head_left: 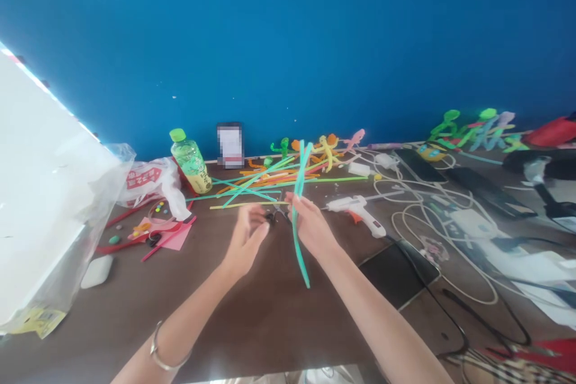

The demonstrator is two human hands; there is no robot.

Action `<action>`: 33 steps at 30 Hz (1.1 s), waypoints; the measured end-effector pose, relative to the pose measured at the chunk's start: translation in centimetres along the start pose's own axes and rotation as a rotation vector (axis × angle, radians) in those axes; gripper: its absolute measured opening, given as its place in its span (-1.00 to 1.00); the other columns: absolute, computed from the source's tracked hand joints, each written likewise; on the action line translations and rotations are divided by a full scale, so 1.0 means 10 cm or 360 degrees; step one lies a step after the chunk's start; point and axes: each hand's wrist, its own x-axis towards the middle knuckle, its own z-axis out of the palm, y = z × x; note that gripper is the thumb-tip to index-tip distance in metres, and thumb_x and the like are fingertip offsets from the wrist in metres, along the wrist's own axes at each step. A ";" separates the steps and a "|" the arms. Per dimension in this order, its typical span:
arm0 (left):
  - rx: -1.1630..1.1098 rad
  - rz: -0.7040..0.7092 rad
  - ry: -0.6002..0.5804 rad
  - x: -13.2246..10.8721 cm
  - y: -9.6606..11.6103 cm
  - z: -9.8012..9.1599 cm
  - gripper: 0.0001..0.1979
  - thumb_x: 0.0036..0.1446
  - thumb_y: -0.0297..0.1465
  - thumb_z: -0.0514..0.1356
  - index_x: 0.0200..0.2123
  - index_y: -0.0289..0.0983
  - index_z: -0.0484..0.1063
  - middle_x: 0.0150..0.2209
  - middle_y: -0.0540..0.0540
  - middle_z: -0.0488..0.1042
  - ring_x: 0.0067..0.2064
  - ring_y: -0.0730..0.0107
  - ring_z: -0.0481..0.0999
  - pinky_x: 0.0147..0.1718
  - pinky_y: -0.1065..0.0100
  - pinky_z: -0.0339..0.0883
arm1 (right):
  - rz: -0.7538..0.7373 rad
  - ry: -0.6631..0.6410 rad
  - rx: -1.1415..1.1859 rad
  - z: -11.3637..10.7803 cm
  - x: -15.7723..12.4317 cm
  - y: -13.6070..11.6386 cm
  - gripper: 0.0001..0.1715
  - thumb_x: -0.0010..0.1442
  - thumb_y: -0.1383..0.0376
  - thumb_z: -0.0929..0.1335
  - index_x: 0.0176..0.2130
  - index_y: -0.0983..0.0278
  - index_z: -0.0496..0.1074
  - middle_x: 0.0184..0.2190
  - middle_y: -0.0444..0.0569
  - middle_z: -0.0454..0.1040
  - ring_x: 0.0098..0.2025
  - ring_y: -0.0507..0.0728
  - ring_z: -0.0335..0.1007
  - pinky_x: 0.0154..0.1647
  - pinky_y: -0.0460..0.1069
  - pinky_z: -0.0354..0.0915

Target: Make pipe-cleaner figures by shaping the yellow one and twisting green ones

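Head | left hand (246, 239) curled, just beside black scissors (272, 216) | right hand (310, 227) pinching teal pipe cleaner (297, 246) | glue gun (355, 213) nearby on worktop (252, 318)

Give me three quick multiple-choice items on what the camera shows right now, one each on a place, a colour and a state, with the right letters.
1. Where is the hot glue gun relative to the right hand?
A. Beyond it and to its right
B. Directly to its left
C. Under its wrist

2. What colour is the bottle cap?
A. Red
B. Green
C. White

3. How does the right hand stand with the teal pipe cleaners?
A. Well apart from them
B. Lying flat on them
C. Holding them

1: A, the gun lies past the fingertips, rightward.
2: B, the cap shows green.
3: C, the strands run through the fingers.
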 end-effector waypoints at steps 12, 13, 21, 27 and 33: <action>-0.0473 -0.0597 -0.0566 0.23 -0.34 0.26 -0.58 -0.06 -0.10 0.18 -0.38 -0.40 0.38 -0.49 -0.13 0.44 -0.50 0.37 0.46 -0.43 0.28 0.37 | -0.0186 0.0017 -0.0548 -0.11 0.09 0.21 -0.63 -0.06 0.06 0.37 -0.41 0.33 0.48 -0.61 -0.13 0.35 -0.56 0.00 0.25 -0.52 -0.09 0.23; -0.0466 -0.0596 -0.0563 0.23 -0.35 0.25 -0.58 -0.04 -0.10 0.16 -0.41 -0.41 0.38 -0.51 -0.13 0.43 -0.51 0.39 0.45 -0.46 0.32 0.36 | -0.0195 -0.0009 -0.0549 -0.13 0.10 0.21 -0.61 -0.03 0.05 0.35 -0.40 0.33 0.48 -0.59 -0.11 0.37 -0.54 0.01 0.27 -0.48 -0.07 0.25; -0.0464 -0.0571 -0.0651 0.29 -0.35 0.19 -0.58 0.03 -0.10 0.08 -0.57 -0.37 0.31 -0.74 0.10 0.07 -0.71 0.67 0.01 -0.76 0.55 -0.16 | -0.0246 -0.0182 -0.0554 -0.12 0.06 0.23 -0.65 0.02 0.08 0.33 -0.29 0.27 0.49 -0.39 -0.05 0.45 -0.33 0.10 0.35 -0.28 0.02 0.34; -0.0487 -0.0640 -0.0715 0.25 -0.31 0.19 -0.60 0.01 -0.11 0.11 -0.54 -0.38 0.34 -0.70 0.05 0.17 -0.70 0.64 0.09 -0.77 0.54 -0.05 | -0.0054 -0.0116 -0.0341 -0.12 0.04 0.23 -0.63 -0.06 0.13 0.39 -0.25 0.29 0.46 -0.45 -0.09 0.40 -0.39 0.04 0.31 -0.35 -0.02 0.35; -0.0335 -0.0598 -0.0718 0.23 -0.32 0.20 -0.60 0.00 -0.09 0.10 -0.40 -0.38 0.38 -0.63 0.01 0.30 -0.73 0.57 0.24 -0.78 0.48 0.11 | 0.0062 -0.0223 -0.0277 -0.09 0.01 0.25 -0.67 -0.03 0.08 0.37 -0.40 0.31 0.41 -0.64 -0.20 0.24 -0.64 -0.05 0.16 -0.65 -0.10 0.20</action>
